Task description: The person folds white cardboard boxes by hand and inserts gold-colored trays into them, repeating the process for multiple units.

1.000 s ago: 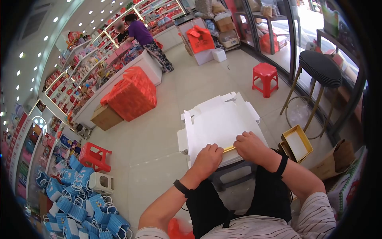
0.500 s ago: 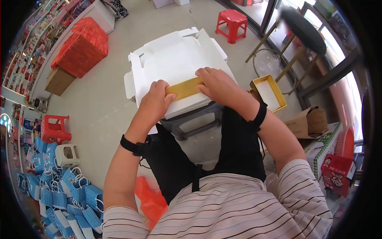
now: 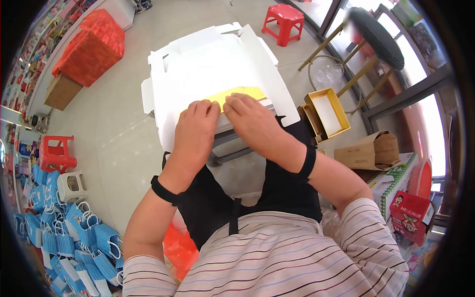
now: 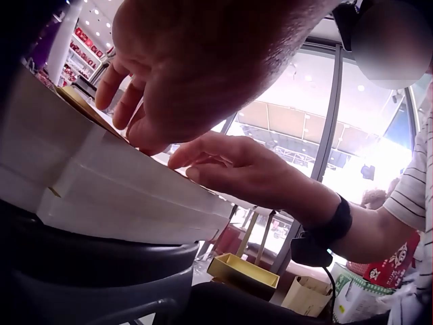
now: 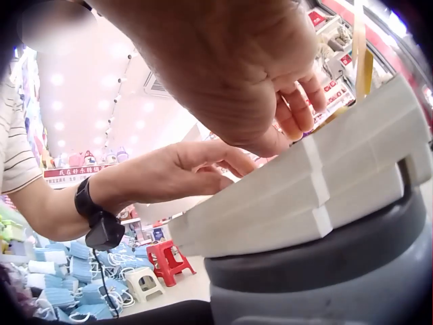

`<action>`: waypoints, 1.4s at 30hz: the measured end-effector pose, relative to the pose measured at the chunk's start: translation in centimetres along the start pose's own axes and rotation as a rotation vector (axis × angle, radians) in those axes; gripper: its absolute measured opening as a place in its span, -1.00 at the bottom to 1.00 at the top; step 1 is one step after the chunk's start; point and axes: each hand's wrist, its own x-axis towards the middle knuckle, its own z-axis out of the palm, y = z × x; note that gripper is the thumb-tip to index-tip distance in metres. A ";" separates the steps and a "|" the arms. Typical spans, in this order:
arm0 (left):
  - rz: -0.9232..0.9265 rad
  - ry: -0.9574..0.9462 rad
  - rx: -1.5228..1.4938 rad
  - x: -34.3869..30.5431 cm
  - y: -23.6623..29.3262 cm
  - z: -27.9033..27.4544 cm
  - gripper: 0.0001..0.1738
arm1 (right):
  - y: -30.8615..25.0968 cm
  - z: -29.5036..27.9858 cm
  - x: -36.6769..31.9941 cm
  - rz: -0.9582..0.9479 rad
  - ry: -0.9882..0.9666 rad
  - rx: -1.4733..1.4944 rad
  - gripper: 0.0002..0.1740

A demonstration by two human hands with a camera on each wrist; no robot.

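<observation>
1. Head view: yellow strip (image 3: 254,92) just off centre at 12 o'clock, lying across the near part of the white cardboard (image 3: 203,69). Left hand (image 3: 199,127) and right hand (image 3: 253,121) side by side, fingertips down on strip, fingers relaxed, slightly bent. Cardboard sits on grey support (image 3: 232,155). Red stool (image 3: 283,24) at 1 o'clock, gold-edged box (image 3: 330,113) at 2, paper bag (image 3: 363,152) at 3, blue bags (image 3: 74,242) at 8, red wrapped bundle (image 3: 96,47) at 10.

2. Left wrist view: left hand big at 12 o'clock, fingers apart, tips on the cardboard's top edge. Right hand toward 3, thumb and index separated, tips at the same edge. Gold-edged box and paper bag around 5.

3. Right wrist view: right hand at 12, fingers loosely bent, tips on top edge. Left hand at 9, touching edge, not curled. Cardboard's side wall at 4, on grey support. White stool (image 5: 143,284) at 7, blue bags at 8.
</observation>
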 end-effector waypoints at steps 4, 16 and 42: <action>-0.037 0.016 0.035 -1.0 1.4 0.7 -0.48 | -2.2 -0.1 -0.6 0.030 0.028 -0.005 -0.48; -0.121 0.008 0.163 -5.1 0.4 -0.5 -0.40 | -0.8 -2.0 -2.1 0.090 -0.024 -0.110 -0.49; -0.181 0.045 0.008 -2.9 1.1 -0.8 -0.39 | 0.7 -3.2 -2.0 0.105 -0.057 -0.092 -0.43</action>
